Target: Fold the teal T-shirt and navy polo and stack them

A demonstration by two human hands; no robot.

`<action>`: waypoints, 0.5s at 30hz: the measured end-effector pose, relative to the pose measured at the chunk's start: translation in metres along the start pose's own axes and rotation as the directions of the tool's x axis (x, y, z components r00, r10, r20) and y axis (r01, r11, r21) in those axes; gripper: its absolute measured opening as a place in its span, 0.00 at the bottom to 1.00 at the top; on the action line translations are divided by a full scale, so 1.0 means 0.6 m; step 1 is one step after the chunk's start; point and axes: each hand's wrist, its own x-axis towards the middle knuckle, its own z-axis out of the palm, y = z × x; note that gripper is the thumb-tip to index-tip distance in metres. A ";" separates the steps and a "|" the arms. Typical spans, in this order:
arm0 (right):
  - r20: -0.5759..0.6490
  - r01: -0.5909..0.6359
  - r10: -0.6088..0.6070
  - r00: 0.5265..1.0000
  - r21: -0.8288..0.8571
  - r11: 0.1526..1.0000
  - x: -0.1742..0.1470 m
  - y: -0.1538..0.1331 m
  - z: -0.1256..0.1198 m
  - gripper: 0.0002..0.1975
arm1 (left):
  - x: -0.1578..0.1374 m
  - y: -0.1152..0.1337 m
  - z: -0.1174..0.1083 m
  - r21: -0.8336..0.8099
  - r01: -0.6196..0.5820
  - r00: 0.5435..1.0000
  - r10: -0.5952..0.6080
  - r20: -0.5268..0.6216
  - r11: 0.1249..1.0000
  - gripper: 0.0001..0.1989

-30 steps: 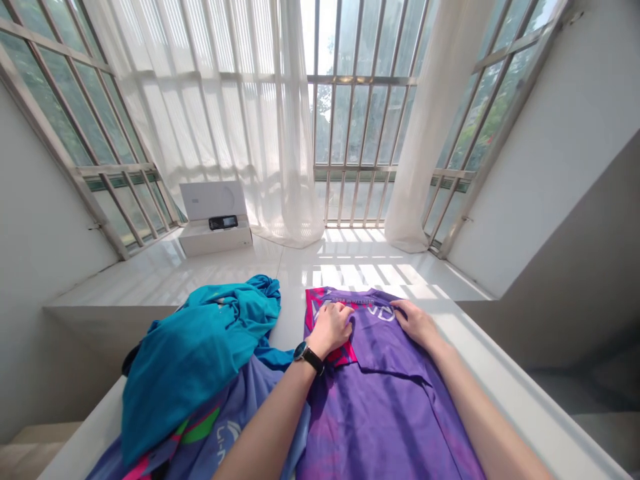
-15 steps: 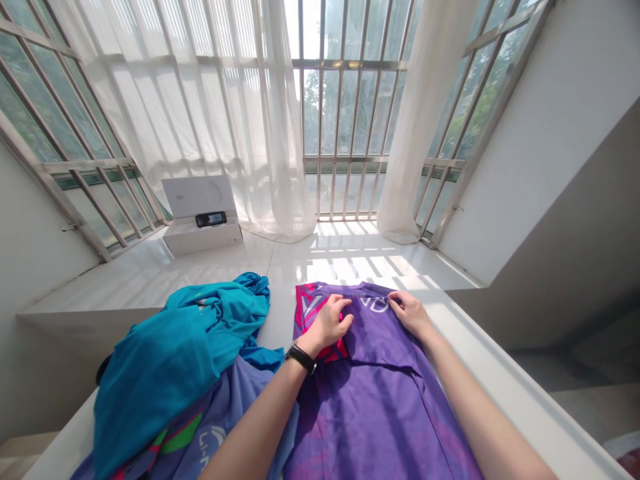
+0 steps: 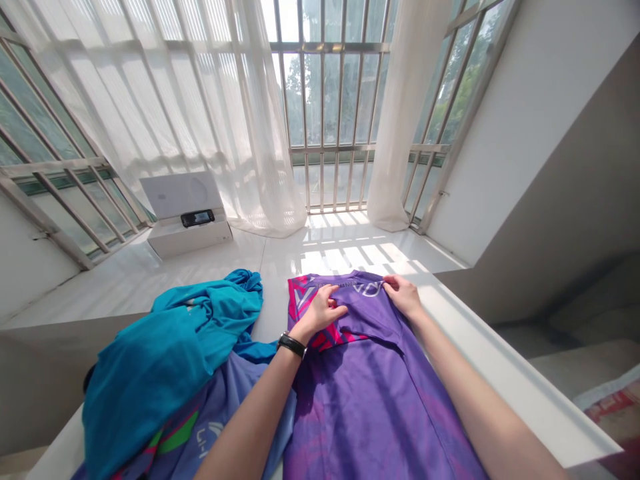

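A purple sports shirt [image 3: 360, 400] lies spread on the white surface in front of me, its collar end away from me. Pink-patterned fabric [image 3: 333, 337] is folded over its upper left part. My left hand [image 3: 320, 310], with a black-strapped watch [image 3: 292, 345] on the wrist, rests on that upper part with fingers apart. At the upper right corner, my right hand [image 3: 404, 297] pinches the shirt's edge between thumb and fingers. Left of the shirt lies a crumpled teal garment [image 3: 155, 360], on top of a blue-violet shirt [image 3: 235, 393] with green and pink patches.
A white box [image 3: 193, 239] with its lid raised stands at the back left, a small black device [image 3: 197, 218] on it. Sheer curtains [image 3: 215, 120] and barred windows [image 3: 330, 100] close off the back. The white surface's right edge [image 3: 540, 393] drops away.
My view has turned slightly right. The folded pink-patterned part lies flatter and reaches farther right under my left hand. My right hand still pinches the shirt's corner.
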 end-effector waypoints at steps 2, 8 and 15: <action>0.000 -0.003 0.003 1.000 0.001 1.000 -0.001 0.001 0.000 0.10 | -0.005 0.003 0.002 0.025 0.027 0.999 -0.028 0.027 0.999 0.30; 0.004 0.005 -0.005 1.000 -0.011 1.000 0.000 0.003 0.001 0.11 | -0.012 0.021 -0.001 0.064 -0.013 1.000 0.011 0.023 0.998 0.18; 0.025 0.041 -0.040 0.999 -0.077 0.996 -0.004 0.005 0.002 0.12 | -0.010 0.027 -0.018 -0.074 0.060 0.990 -0.050 0.130 0.995 0.14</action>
